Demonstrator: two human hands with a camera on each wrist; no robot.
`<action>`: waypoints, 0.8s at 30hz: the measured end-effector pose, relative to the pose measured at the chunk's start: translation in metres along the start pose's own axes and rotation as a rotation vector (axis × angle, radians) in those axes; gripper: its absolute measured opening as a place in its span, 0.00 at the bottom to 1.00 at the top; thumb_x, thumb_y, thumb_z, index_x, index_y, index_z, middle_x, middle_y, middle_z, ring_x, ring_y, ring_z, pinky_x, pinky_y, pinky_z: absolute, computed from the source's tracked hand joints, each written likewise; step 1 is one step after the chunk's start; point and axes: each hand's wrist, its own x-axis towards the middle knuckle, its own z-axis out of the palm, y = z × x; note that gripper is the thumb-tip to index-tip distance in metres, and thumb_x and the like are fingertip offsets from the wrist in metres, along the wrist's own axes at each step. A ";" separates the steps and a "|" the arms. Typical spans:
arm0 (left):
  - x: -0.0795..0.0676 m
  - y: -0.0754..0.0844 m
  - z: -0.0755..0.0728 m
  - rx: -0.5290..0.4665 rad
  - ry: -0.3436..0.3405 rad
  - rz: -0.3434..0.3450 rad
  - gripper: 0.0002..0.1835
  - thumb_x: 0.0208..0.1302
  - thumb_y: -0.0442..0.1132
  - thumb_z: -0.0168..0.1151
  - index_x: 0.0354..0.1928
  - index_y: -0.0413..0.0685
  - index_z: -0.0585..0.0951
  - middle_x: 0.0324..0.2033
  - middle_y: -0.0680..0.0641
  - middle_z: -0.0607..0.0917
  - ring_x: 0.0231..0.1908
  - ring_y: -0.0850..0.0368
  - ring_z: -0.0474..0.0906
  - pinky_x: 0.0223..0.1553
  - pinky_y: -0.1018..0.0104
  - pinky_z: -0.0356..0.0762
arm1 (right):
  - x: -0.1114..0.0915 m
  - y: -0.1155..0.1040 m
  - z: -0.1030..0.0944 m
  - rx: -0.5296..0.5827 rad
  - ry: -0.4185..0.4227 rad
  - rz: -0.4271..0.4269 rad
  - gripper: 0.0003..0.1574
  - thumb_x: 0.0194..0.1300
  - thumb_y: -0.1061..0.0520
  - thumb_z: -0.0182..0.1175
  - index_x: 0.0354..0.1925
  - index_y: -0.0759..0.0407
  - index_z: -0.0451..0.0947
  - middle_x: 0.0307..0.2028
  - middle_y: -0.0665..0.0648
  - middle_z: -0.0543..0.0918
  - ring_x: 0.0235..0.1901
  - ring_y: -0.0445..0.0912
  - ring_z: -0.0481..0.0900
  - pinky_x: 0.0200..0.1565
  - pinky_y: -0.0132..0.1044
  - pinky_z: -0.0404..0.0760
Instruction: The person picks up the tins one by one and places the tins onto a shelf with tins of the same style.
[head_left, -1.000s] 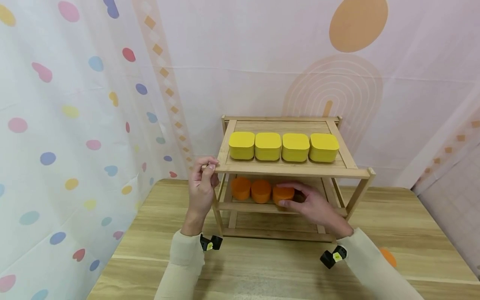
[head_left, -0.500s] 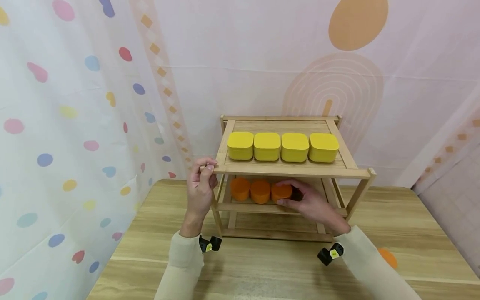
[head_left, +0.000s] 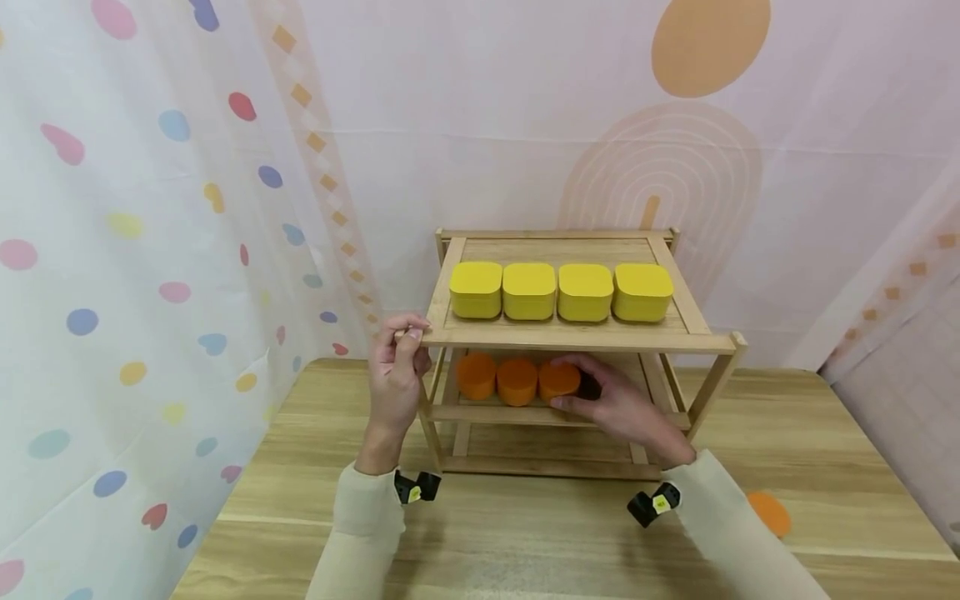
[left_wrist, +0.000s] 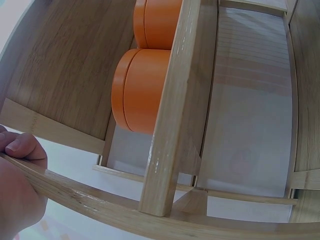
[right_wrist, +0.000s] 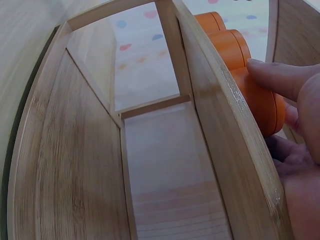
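Note:
On the middle tier of a wooden shelf rack [head_left: 570, 340], three round orange lidded boxes stand in a row. My right hand [head_left: 618, 404] grips the rightmost orange box [head_left: 559, 379] between thumb and fingers; in the right wrist view the thumb lies against that box [right_wrist: 260, 102]. The middle orange box [head_left: 517, 382] and the left orange box [head_left: 476, 377] stand beside it. My left hand [head_left: 396, 371] pinches the front left corner of the rack's top tier, and the left wrist view shows its fingers [left_wrist: 22, 145] curled round the wooden rail [left_wrist: 90, 200].
Several yellow rounded-square boxes [head_left: 528, 292] stand in a row on the top tier. Another orange round thing [head_left: 770, 513] lies on the wood-grain table [head_left: 525, 533], partly behind the right sleeve. A patterned curtain [head_left: 487, 125] hangs behind the rack.
My right hand has shifted the rightmost orange box a little left, toward the middle one. The left hand keeps its hold on the rack corner. The head view has drifted slightly.

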 end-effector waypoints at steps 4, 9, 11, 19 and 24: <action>0.000 0.000 0.000 0.006 -0.003 0.001 0.11 0.74 0.34 0.45 0.43 0.54 0.77 0.16 0.53 0.62 0.15 0.61 0.54 0.18 0.71 0.53 | 0.001 0.001 0.000 0.000 -0.005 0.010 0.30 0.62 0.47 0.69 0.61 0.46 0.73 0.62 0.54 0.75 0.63 0.53 0.71 0.64 0.57 0.65; 0.000 0.001 0.000 0.015 -0.002 -0.003 0.11 0.74 0.34 0.45 0.43 0.54 0.77 0.16 0.52 0.61 0.16 0.60 0.54 0.18 0.71 0.53 | 0.001 0.002 -0.001 0.005 -0.011 0.012 0.31 0.62 0.47 0.68 0.62 0.46 0.72 0.62 0.55 0.74 0.62 0.53 0.71 0.64 0.56 0.65; 0.000 0.001 0.000 0.018 -0.002 -0.001 0.10 0.74 0.34 0.45 0.43 0.54 0.77 0.17 0.52 0.61 0.16 0.61 0.54 0.18 0.71 0.53 | 0.001 0.002 -0.001 0.012 -0.015 0.009 0.31 0.62 0.47 0.69 0.62 0.46 0.73 0.62 0.54 0.74 0.63 0.53 0.71 0.64 0.56 0.65; 0.000 0.001 0.000 0.020 0.000 -0.006 0.10 0.74 0.34 0.45 0.43 0.55 0.77 0.18 0.53 0.62 0.16 0.61 0.55 0.18 0.71 0.54 | 0.001 0.003 -0.001 0.019 -0.017 0.010 0.29 0.62 0.47 0.69 0.60 0.44 0.74 0.62 0.54 0.75 0.65 0.54 0.68 0.68 0.58 0.59; 0.000 0.000 -0.001 0.014 0.007 -0.017 0.12 0.73 0.33 0.45 0.42 0.56 0.78 0.19 0.54 0.63 0.17 0.62 0.55 0.19 0.73 0.55 | 0.001 0.000 -0.001 0.032 -0.017 0.006 0.28 0.62 0.49 0.69 0.60 0.45 0.75 0.61 0.54 0.76 0.65 0.53 0.69 0.68 0.57 0.59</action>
